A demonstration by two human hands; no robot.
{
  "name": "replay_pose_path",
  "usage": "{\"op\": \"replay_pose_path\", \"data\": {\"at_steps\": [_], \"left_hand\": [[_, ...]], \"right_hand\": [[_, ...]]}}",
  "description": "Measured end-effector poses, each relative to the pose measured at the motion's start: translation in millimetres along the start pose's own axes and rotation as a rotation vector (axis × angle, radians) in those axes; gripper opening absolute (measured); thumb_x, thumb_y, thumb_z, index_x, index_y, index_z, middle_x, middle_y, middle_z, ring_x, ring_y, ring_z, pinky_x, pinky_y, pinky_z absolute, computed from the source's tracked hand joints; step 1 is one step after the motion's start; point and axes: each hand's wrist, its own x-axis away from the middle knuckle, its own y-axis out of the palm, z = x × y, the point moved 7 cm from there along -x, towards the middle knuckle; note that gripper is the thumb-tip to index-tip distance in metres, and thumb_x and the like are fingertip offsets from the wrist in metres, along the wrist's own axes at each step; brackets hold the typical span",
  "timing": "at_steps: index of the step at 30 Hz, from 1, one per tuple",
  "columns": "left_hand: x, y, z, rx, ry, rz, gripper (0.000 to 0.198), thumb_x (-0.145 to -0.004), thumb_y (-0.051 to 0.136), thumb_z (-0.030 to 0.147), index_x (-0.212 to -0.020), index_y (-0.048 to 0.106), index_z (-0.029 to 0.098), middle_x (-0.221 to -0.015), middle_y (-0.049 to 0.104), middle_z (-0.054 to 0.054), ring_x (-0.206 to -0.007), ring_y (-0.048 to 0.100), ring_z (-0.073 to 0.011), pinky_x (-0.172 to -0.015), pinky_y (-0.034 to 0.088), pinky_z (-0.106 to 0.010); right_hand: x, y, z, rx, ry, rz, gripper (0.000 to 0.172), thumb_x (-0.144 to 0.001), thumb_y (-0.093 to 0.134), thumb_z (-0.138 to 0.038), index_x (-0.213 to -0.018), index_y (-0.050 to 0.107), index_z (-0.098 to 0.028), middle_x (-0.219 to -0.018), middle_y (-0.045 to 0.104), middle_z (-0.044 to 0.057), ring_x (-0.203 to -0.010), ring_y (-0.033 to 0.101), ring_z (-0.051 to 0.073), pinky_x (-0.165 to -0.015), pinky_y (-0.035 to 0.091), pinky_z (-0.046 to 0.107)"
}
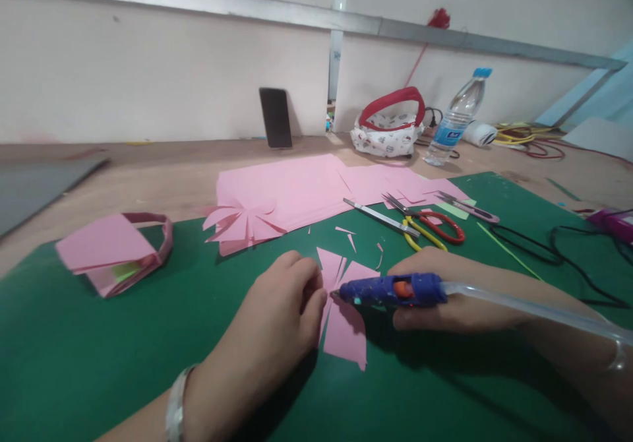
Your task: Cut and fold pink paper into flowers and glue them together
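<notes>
My right hand (440, 307) is closed around a blue hot glue gun (380, 290) with a clear glue stick (494, 300) running out of its back. The gun's tip meets the middle of a pink paper piece (346, 333) cut into flared petals. My left hand (289, 297) pinches the left side of that piece, its fingers closed and its thumb near the tip. Part of the paper is hidden behind this hand. Small pink scraps (351, 241) lie just beyond on the green mat (148, 363).
Behind the hands are pink sheets (291, 188), a cut paper flower (242, 221), tweezers (380, 218), red-and-yellow scissors (445, 225) and a craft knife (469, 208). A folded pink paper form (111, 251) sits left. A phone (275, 117), pouch (383, 138) and water bottle (457, 122) stand along the wall.
</notes>
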Motion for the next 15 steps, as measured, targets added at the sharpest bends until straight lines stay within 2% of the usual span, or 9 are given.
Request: {"op": "replay_pose_path", "data": {"at_steps": [6, 11, 15], "left_hand": [[1, 0.4, 1, -0.014, 0.017, -0.002, 0.015, -0.082, 0.045, 0.02, -0.067, 0.046, 0.021, -0.075, 0.046, 0.0, -0.069, 0.048, -0.0172, -0.062, 0.038, -0.031], [0, 0.6, 1, -0.013, 0.009, -0.002, 0.014, -0.082, 0.045, 0.021, -0.068, 0.046, 0.021, -0.075, 0.046, 0.0, -0.068, 0.048, -0.0172, -0.061, 0.038, -0.031], [0, 0.1, 1, -0.012, -0.001, -0.003, 0.015, -0.081, 0.044, 0.02, -0.066, 0.046, 0.021, -0.074, 0.046, 0.0, -0.067, 0.048, -0.017, -0.061, 0.038, -0.031]], "right_hand": [[-1, 3, 4, 0.05, 0.027, 0.021, 0.02, -0.074, 0.065, -0.034, -0.07, 0.058, -0.016, -0.061, 0.055, -0.003, -0.055, 0.047, 0.012, -0.05, 0.033, 0.021], [3, 3, -6, 0.107, -0.094, 0.031, 0.02, -0.078, 0.06, -0.036, -0.076, 0.061, -0.016, -0.069, 0.06, 0.001, -0.06, 0.051, 0.014, -0.053, 0.036, 0.021], [8, 1, -17, 0.049, -0.165, 0.065, 0.011, -0.075, 0.059, -0.022, -0.081, 0.066, -0.017, -0.074, 0.066, 0.002, -0.062, 0.057, 0.014, -0.055, 0.038, 0.02]]}}
